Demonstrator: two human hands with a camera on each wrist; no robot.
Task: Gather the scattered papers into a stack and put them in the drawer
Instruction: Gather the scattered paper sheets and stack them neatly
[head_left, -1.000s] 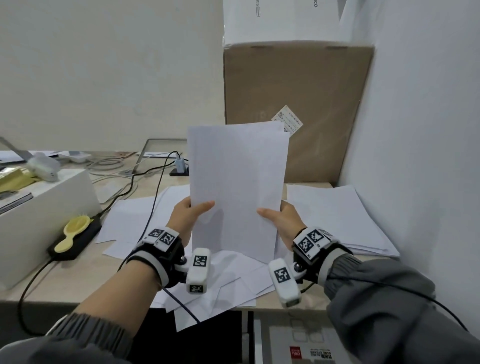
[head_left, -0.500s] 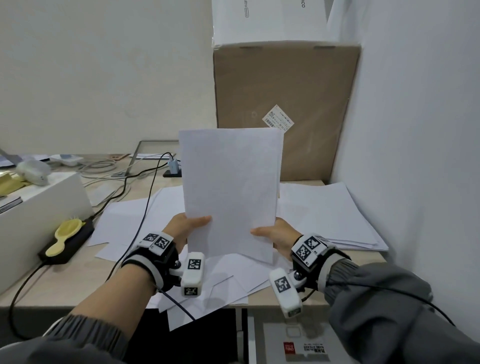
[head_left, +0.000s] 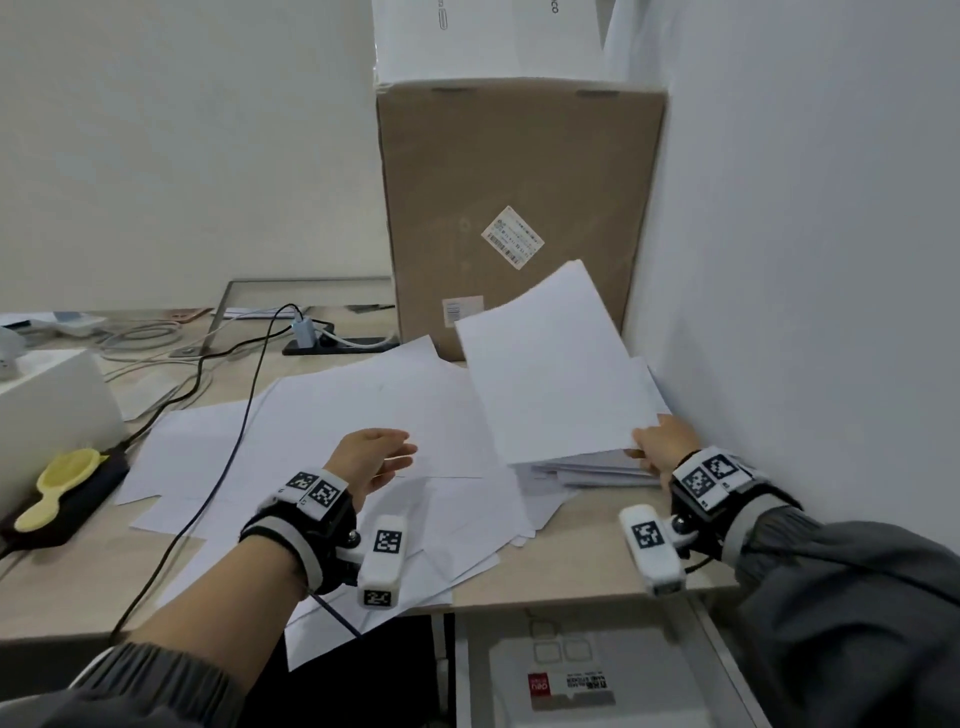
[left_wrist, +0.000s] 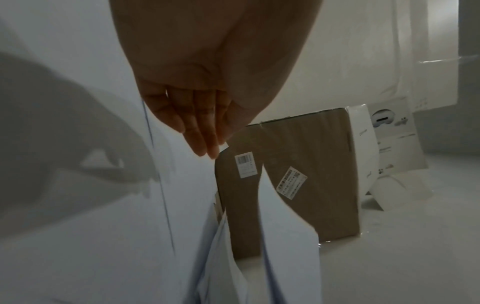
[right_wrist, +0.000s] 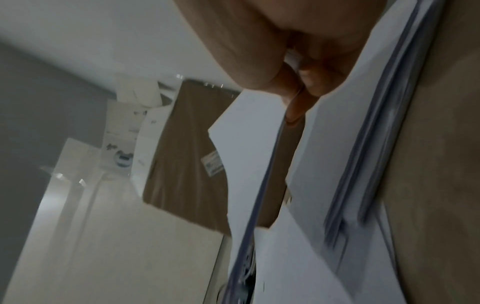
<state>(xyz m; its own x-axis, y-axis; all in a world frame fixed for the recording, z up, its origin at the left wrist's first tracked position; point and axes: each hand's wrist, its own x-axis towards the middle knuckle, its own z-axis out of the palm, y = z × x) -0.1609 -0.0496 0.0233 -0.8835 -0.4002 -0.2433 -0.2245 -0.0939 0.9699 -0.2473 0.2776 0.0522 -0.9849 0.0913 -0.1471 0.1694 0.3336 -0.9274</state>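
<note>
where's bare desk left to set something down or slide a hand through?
Bare desk shows along the front-left edge, between the black power strip and the loose sheets, with one black cable crossing it. A small strip lies at the front edge below the right hand. Crowded: the middle under sheets, the right corner with the paper stack, cables at the back left.

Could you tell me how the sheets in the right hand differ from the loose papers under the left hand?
The held sheets are lifted and tilted, pinched at a corner by the right hand; the loose papers lie flat on the desk. The held sheets are squared together; the loose papers are fanned at mixed angles. The left hand, fingers straight, holds nothing. Both are plain white.
</note>
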